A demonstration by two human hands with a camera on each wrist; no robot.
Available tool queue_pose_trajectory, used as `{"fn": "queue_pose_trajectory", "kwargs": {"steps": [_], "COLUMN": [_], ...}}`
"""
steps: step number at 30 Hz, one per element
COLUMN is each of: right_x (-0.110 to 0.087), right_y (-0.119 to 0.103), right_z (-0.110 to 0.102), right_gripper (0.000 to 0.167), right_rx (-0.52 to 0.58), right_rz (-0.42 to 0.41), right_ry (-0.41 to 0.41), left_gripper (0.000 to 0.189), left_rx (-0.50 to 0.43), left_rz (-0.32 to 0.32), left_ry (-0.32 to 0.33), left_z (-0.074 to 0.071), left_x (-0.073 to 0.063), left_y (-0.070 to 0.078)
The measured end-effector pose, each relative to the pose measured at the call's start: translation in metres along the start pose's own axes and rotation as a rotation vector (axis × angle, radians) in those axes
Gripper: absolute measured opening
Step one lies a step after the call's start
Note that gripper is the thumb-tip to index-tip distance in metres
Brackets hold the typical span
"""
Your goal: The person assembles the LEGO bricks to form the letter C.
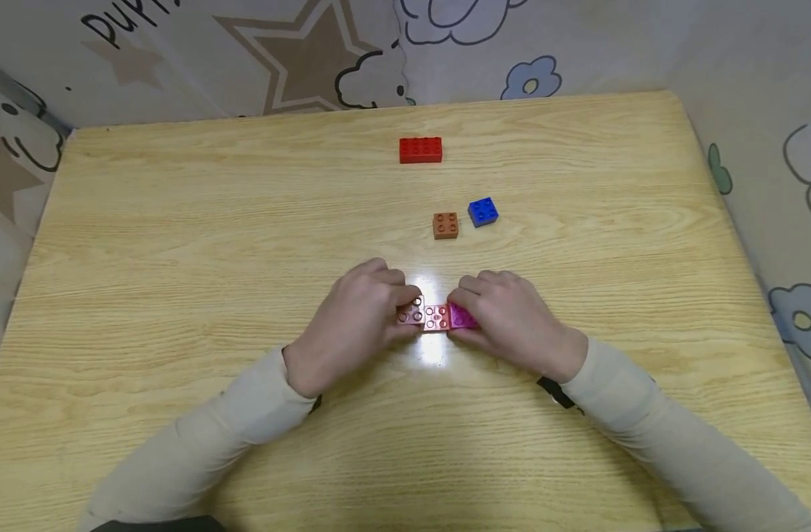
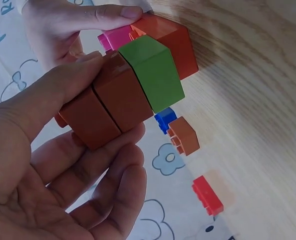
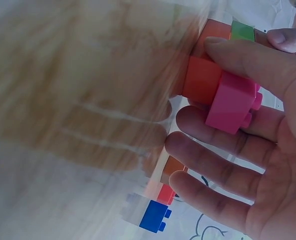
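Note:
My left hand (image 1: 359, 318) pinches a stack of two brown bricks (image 2: 108, 97) and a green brick (image 2: 155, 75) between thumb and fingers. Across from it, my right hand (image 1: 512, 318) grips a pink brick (image 3: 232, 102) and orange bricks (image 3: 202, 80), its thumb lying on the orange part. The green brick meets the orange one; whether they are locked together I cannot tell. From the head view, an orange brick (image 1: 436, 318) shows between both hands, low over the table, and the green brick is hidden there.
Past the hands, a small brown-orange brick (image 1: 445, 226) and a blue brick (image 1: 483, 212) lie on the wooden table (image 1: 179, 222). Farther back is a longer red brick (image 1: 420, 151). Patterned fabric (image 1: 459, 52) rises behind the table's far edge.

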State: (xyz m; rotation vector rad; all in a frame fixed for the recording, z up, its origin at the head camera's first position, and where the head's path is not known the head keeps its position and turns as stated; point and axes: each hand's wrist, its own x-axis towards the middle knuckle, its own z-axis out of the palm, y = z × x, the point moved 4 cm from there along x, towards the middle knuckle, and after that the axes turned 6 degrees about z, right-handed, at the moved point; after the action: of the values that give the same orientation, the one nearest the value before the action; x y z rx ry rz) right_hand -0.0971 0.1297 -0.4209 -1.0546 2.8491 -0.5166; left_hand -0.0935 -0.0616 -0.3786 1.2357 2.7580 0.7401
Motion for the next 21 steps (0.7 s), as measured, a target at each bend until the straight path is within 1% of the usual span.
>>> {"fn": "queue_pose_trajectory", "kwargs": {"steps": [9,18,21], "right_x": [0.001,-0.0005,-0.0014], "right_y": [-0.0002,-0.0001,0.0006], "right_z": [-0.0011,-0.001,0.0002], "right_gripper": [0.033,0.032,0.033], "right_rx": [-0.007,-0.003,-0.001], "right_rz": [-0.001,0.003,0.007], "right_ry": [-0.003,0.007,0.003], "left_gripper": [0.038,0.036,0.035], "left_rx": [-0.029,-0.055,-0.056], "left_rz": [-0.021,-0.036,-0.051], "left_ry": [0.018,-0.02,-0.037], "left_z": [0.0006,0.002,0.003], "left_x": [-0.0014,0.0027,0.0032], "left_y": [-0.0031,-0.0049,-0.0054]}}
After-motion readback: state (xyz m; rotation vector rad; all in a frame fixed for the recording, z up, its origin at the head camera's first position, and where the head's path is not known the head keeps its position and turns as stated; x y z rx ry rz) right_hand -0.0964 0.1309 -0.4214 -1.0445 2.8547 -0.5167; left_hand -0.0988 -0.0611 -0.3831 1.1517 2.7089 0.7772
